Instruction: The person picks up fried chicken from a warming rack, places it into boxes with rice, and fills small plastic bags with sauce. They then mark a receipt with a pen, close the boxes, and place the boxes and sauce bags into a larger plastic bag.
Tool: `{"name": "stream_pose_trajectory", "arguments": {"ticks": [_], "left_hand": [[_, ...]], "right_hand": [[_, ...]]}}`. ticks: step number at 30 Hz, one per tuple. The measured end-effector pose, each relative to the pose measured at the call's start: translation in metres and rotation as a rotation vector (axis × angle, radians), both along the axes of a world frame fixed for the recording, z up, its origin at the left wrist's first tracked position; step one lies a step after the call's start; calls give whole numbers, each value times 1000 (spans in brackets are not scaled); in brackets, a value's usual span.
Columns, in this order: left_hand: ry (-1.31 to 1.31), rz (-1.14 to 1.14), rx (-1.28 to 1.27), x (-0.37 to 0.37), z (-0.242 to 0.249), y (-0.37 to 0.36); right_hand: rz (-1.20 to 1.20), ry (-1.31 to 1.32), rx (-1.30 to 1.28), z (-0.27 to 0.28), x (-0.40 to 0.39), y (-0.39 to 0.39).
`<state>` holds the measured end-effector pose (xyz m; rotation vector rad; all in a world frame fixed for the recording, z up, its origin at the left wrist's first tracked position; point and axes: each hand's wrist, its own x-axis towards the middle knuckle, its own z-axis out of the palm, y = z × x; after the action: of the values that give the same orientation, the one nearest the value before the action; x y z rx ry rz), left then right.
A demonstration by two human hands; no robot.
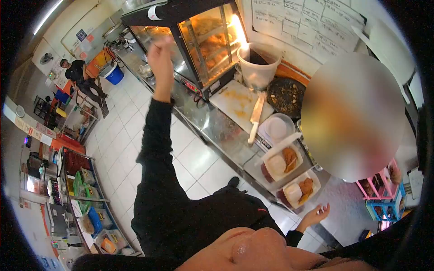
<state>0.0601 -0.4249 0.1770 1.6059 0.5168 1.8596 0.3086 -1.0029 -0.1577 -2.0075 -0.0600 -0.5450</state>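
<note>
My left hand (161,61) is raised in front of the lit glass food warmer (205,43); its fingers are blurred, and no held object can be made out. At the lower right, my right hand (315,216) is palm up with fingers apart and empty, beside the counter edge. Just above it sits an open takeaway box (312,178) with rice and fried food. A second similar box (271,169) is right behind it. A knife (257,115) lies across the stained white cutting board (230,101), near a round clear container (275,128).
A white bucket (258,67) and a dark round pan (287,95) stand along the wall. Pink and blue baskets (384,198) are at the right. A blurred round area hides part of the counter. Another person (81,77) is in the far left background, near a blue bucket (113,74).
</note>
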Motion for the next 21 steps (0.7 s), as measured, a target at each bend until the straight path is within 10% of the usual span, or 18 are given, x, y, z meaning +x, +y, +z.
{"name": "stream_pose_trajectory", "arguments": {"ticks": [5,8,10,14,16,21], "left_hand": [[-271,250,126,-18,78,165],[52,325,-35,-48,53,333],[-113,-62,-85,-25,49,276],[-233,-49,73,28,-6,169],[186,17,386,48,-92,145],[565,-678,-138,122,-265,-74]], "right_hand": [[-126,10,-22,15,-5,25],[-136,-27,-66,14,-11,35],[-147,32,57,15,-19,37],[-249,33,-26,10,-37,34],[-248,81,-37,7,-43,35],[-203,215,-62,-46,-21,12]]}}
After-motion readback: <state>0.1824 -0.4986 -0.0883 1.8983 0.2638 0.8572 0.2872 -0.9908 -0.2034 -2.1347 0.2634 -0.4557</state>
